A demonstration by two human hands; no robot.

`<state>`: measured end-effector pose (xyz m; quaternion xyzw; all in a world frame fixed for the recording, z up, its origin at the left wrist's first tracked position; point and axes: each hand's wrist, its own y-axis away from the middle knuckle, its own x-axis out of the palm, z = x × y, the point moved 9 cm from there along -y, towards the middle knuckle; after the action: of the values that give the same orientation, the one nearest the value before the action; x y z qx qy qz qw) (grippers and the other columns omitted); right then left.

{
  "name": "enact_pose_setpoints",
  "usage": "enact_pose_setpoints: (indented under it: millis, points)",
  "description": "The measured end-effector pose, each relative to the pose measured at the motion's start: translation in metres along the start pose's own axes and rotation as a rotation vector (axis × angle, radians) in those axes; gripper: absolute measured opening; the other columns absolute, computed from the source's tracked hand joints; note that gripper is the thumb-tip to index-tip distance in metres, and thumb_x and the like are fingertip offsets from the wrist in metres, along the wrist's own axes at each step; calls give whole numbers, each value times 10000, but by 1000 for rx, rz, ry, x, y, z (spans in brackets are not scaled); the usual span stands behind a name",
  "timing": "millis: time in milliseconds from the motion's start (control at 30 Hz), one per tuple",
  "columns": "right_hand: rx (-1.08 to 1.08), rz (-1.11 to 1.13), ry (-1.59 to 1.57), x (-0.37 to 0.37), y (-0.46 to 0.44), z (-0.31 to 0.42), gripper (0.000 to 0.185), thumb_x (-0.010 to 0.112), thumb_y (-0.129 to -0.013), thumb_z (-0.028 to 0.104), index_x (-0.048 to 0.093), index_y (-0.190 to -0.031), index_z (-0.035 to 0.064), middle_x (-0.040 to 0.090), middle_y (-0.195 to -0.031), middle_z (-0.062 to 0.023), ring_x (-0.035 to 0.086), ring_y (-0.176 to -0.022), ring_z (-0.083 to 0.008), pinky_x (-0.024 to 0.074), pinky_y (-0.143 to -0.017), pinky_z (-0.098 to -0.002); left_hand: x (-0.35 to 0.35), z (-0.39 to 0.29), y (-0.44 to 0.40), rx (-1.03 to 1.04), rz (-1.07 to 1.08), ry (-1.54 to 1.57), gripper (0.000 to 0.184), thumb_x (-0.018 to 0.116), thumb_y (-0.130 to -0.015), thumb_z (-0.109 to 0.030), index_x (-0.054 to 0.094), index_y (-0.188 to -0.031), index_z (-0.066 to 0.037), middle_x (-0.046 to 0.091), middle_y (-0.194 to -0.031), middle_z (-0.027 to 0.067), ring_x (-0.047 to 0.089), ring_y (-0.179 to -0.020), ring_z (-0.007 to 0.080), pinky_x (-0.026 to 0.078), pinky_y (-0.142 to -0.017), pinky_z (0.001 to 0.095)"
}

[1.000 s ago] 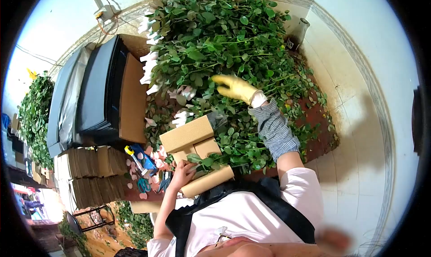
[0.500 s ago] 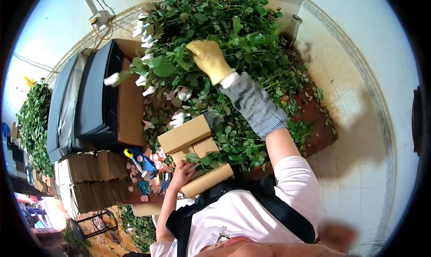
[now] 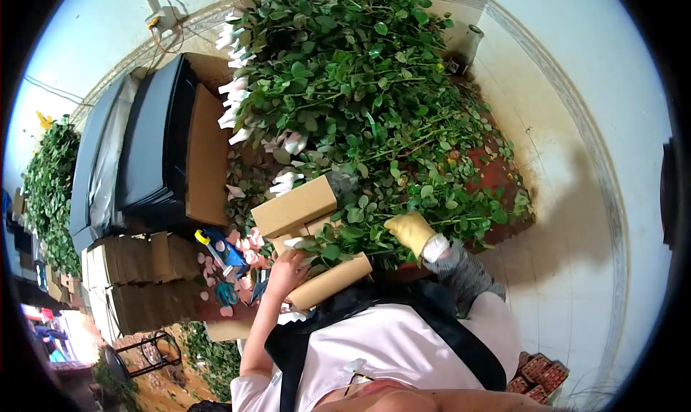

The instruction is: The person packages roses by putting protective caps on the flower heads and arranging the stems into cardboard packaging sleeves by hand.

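Note:
My right hand (image 3: 409, 233), in a yellow glove with a striped grey sleeve, is closed round the stem end of a leafy rose at the near edge of the flower pile. Leaves (image 3: 331, 251) of this rose lie across the cardboard. My bare left hand (image 3: 289, 269) rests on the cardboard with curled fingers beside the white-covered rose head (image 3: 294, 244); the fingertips are partly hidden. A corrugated cardboard piece (image 3: 295, 206) lies just beyond that hand, and a rolled cardboard edge (image 3: 331, 281) lies on the near side.
A large heap of roses (image 3: 338, 88) covers the table, white-covered heads leftward. At left stand dark boxes (image 3: 155, 131) and stacked cardboard sheets (image 3: 147, 279). Teal scissors (image 3: 227, 294), a yellow-handled tool (image 3: 214, 250) and pink petals lie nearby. A dark bottle (image 3: 468, 48) stands far right.
My gloved right hand has come back from above the heap toward my body, bringing a rose down to the cardboard. My left hand has stayed at the cardboard, moving slightly.

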<state>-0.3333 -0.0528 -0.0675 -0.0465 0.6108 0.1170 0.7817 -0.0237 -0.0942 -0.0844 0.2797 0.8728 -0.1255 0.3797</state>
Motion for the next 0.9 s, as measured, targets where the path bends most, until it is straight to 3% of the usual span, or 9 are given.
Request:
enact_pose_setpoints:
  millis: [133,267,367,467,533,667,733,800,900]
  points:
    - [87,-322,-86,3,6,3,87,621,-771,98,687,-828,107,680,-785,-98,670,-773,-301,529,-669,-422,-12,-29,-5,222,-89,-537,316,751,-758,-300,690,-1009,-118,547,-1155,139,501,-1121,347,419,-933,469]
    - [226,259,-367,80,2,-40,368,653,-869,258,647,-1188,73,665,-1165,-171,636,-1050,-342,516,-898,-395,9,2,-6,165,34,-307,360,780,-736,-279,674,-1050,-139,554,-1126,151,535,-1075,358,443,-906,466]
    - [73,476,-537,4,-27,-31,602,658,-885,364,521,-1337,-8,618,-1273,-199,607,-1146,-308,471,-977,-368,6,-3,-6,95,39,-233,565,786,-740,-277,584,-1244,-118,547,-1111,182,538,-1021,374,453,-876,461]
    - [67,146,-614,-108,-76,-24,530,651,-918,275,509,-1383,62,568,-1371,-152,564,-1229,-285,438,-1029,-388,10,15,-4,103,-113,-115,836,812,-721,-306,422,-1419,-63,527,-1132,214,526,-1014,384,438,-899,467]
    - [-56,-153,-493,-167,-123,-15,448,594,-961,232,531,-1370,57,579,-1363,-127,556,-1235,-271,429,-1040,-374,16,20,-4,10,-37,-146,811,807,-744,-294,426,-1421,-59,512,-1177,219,522,-1075,388,440,-932,462]
    - [-196,-659,-364,-238,-224,-34,376,572,-971,167,572,-1328,50,582,-1351,-153,551,-1241,-292,434,-1036,-397,46,69,3,-238,-60,360,757,796,-747,-272,471,-1399,-70,496,-1209,201,536,-1086,381,472,-920,444]
    - [-233,-740,66,-241,-272,-55,399,667,-889,125,609,-1274,38,599,-1312,-176,558,-1216,-333,448,-1022,-422,31,53,2,-165,-42,163,736,790,-746,-265,486,-1390,-76,510,-1181,196,545,-1065,378,473,-911,447]
    - [-20,-479,347,-194,-330,-111,434,749,-779,85,649,-1196,20,624,-1255,-189,574,-1159,-369,467,-988,-433,25,43,1,-92,-11,19,721,785,-746,-259,496,-1383,-83,519,-1162,193,551,-1049,375,474,-903,447]
    - [71,-423,406,-181,-346,-118,406,770,-724,83,683,-1114,14,655,-1169,-201,593,-1101,-381,479,-965,-438,11,22,2,156,-214,-90,692,766,-700,-302,553,-1342,-155,529,-1033,159,574,-932,345,489,-799,442]
